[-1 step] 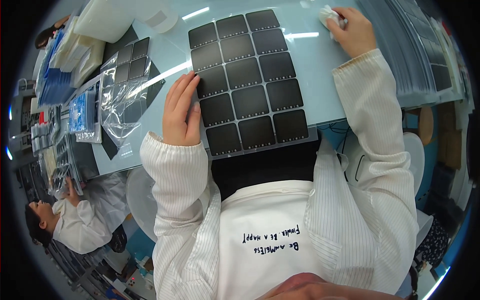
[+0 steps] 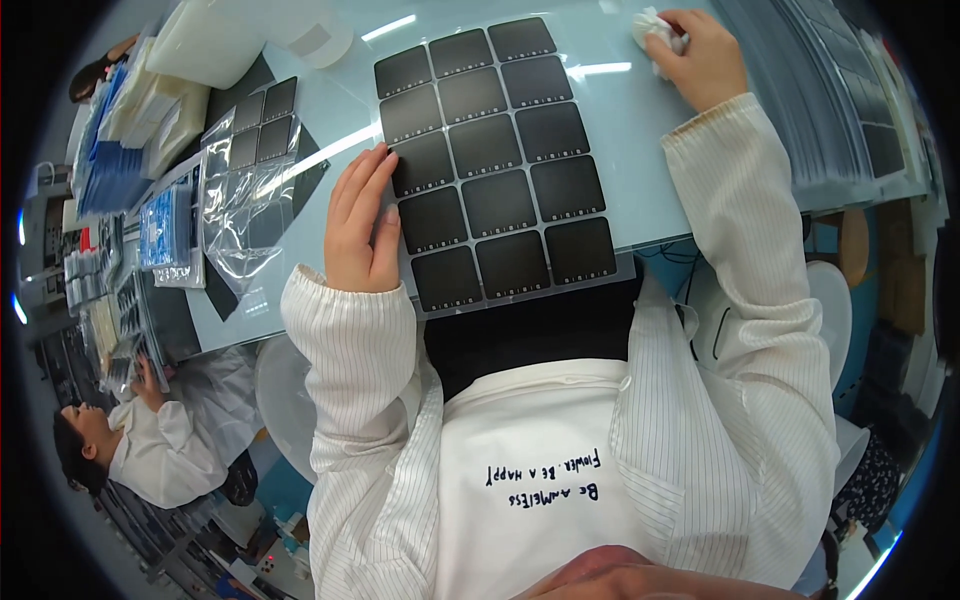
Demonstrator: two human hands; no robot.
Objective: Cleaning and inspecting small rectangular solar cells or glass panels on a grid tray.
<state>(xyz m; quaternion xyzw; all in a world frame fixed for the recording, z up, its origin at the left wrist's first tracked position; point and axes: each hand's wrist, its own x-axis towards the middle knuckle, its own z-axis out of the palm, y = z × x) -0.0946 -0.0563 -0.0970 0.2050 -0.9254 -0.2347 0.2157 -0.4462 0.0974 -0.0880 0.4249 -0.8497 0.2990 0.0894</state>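
A clear sheet bearing rows of dark rounded rectangles [image 2: 487, 133] lies flat on the glass-topped table, its near edge reaching the table's front. My left hand [image 2: 362, 225] rests along the sheet's left edge, fingers stretched out and fingertips touching it. Off to the right of the sheet, my right hand [image 2: 708, 62] is closed around a crumpled white wipe [image 2: 655, 35]; whether it is cloth or paper I cannot tell. The wipe is over the tabletop, apart from the sheet.
Stacked clear sheets [image 2: 800, 100] stand at the right. Leftward lie a partly dark sheet in clear film [image 2: 250, 170], a blue-and-white pack [image 2: 165, 225] and piled pads [image 2: 120, 150]. A translucent tub [image 2: 315, 35] stands at the back. Another person [image 2: 160, 450] sits lower left.
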